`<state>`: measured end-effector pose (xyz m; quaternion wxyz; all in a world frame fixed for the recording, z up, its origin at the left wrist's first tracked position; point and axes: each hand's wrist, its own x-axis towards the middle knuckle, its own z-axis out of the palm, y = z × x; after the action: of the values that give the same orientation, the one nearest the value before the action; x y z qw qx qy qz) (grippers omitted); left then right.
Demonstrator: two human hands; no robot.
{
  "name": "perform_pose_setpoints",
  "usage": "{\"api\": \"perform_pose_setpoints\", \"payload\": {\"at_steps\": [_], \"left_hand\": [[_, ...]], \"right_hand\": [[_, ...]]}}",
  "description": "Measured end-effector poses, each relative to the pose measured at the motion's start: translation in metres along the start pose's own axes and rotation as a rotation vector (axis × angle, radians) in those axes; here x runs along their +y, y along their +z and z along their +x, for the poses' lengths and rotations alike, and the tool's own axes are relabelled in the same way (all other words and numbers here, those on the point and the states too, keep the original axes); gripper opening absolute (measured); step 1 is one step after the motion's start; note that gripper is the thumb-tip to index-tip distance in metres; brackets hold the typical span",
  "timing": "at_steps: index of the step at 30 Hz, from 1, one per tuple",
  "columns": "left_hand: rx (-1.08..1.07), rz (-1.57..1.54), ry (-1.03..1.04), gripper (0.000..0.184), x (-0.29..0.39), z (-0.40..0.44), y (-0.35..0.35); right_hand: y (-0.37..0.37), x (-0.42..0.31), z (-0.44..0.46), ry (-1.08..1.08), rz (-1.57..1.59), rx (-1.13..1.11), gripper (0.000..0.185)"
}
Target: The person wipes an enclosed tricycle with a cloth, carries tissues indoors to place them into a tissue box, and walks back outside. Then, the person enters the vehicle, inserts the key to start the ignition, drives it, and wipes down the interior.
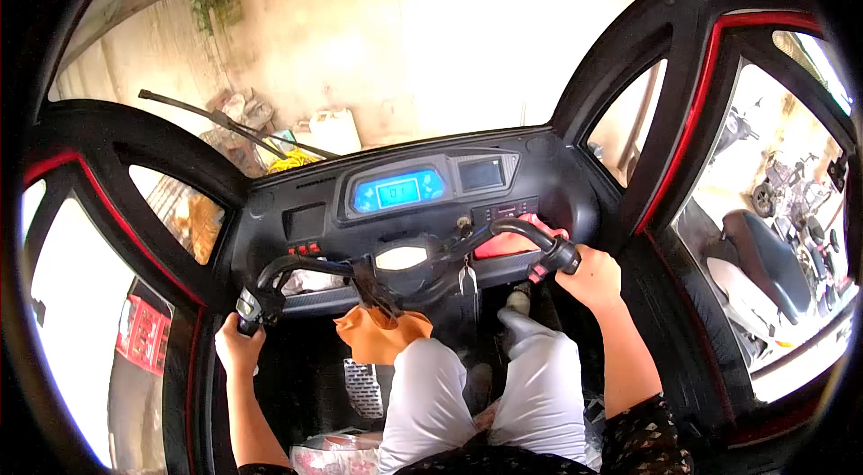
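Both my hands are on the black handlebar of a small enclosed vehicle. My left hand (239, 347) is wrapped round the left grip (249, 315), beside its switch block. On the other side my right hand (591, 277) closes round the right grip (563, 254), next to a red switch (538, 273). Between them, behind the bar, a blue lit display (398, 191) glows in the black dashboard (310, 196). Keys (467, 280) hang below the ignition. An orange cloth (384, 337) hangs under the bar's middle, near my knee.
A wiper (235, 124) crosses the windscreen before a pale wall (315, 26). Outside at left stands a red crate (143, 335); at right, a parked motorbike (764, 264). Pink cloth (519, 238) lies in the dashboard's right pocket. Door frames flank both arms.
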<state>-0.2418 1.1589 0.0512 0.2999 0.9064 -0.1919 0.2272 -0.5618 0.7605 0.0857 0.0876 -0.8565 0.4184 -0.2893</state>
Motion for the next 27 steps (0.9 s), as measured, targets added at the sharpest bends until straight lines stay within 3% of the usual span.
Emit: {"api": "perform_pose_setpoints", "payload": {"at_steps": [27], "left_hand": [[0.017, -0.001, 0.09, 0.024, 0.011, 0.0, -0.006]], "right_hand": [[-0.005, 0.012, -0.011, 0.054, 0.084, -0.138, 0.026]]}}
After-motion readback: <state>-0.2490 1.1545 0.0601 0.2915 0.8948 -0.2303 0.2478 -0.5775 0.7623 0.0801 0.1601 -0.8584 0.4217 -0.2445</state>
